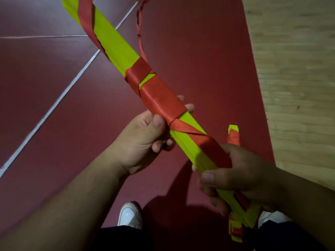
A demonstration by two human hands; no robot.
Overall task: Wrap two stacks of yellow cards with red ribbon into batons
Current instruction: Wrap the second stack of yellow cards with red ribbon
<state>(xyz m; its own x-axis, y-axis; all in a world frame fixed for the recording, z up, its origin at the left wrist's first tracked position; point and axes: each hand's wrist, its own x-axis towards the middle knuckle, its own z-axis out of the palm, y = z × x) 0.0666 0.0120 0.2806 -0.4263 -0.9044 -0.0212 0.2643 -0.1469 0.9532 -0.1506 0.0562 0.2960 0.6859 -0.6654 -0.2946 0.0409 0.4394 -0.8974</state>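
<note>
Yellow card stack [116, 46] ran slantwise through both grips. The left hand [143, 142] curled round its middle, thumb pinning the red ribbon [159, 98], and the right hand [241, 171] clasped the near end. Beyond the left grip the turns looked slack. Easing that thumb could let them slip or the cards fan. Counted: two hands, one loose ribbon tail [139, 24], and two stacks, the second stack [233, 136] peeking just past the right grip.

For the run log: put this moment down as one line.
phase: wrapping | left hand: grips yellow card stack, thumb at red ribbon | right hand: grips near end | ribbon: partly wound, tail loose
</note>
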